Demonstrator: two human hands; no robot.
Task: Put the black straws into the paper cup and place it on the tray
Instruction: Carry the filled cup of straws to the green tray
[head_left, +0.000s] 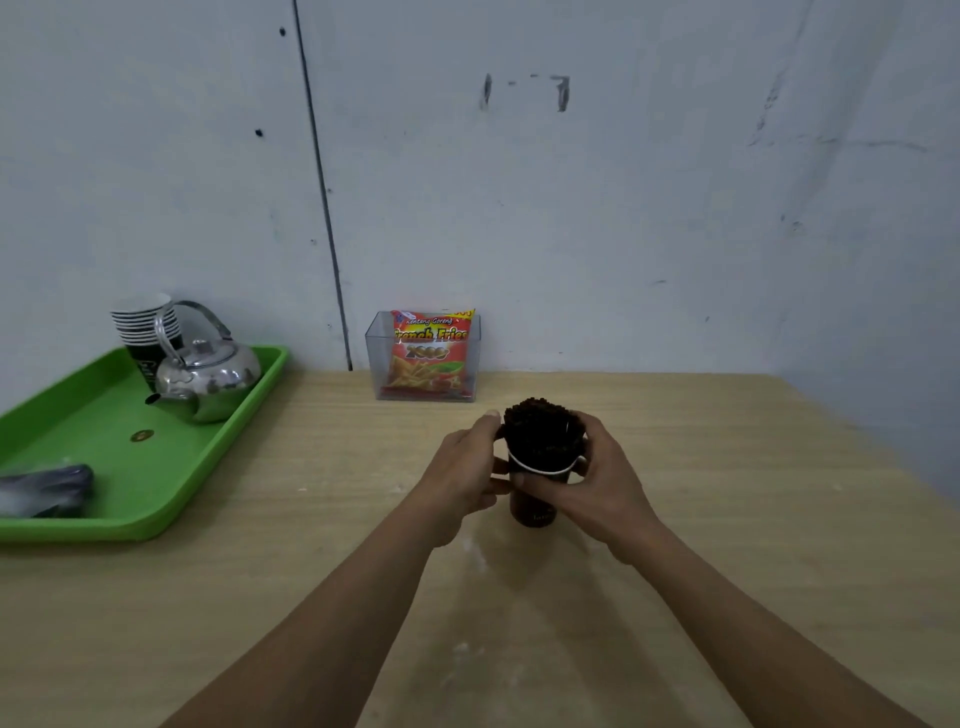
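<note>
A dark paper cup with a white rim stands upright on the wooden table, mid-frame. A thick bundle of black straws fills it and sticks up above the rim. My left hand wraps the cup and the straws from the left, thumb up by the straw tips. My right hand grips them from the right, fingers across the cup's front. The green tray lies to the left, apart from the cup.
On the tray stand a metal kettle, a stack of paper cups and a grey bundle at its near end. A clear box with a snack packet stands against the wall behind the cup. The table's right edge runs diagonally.
</note>
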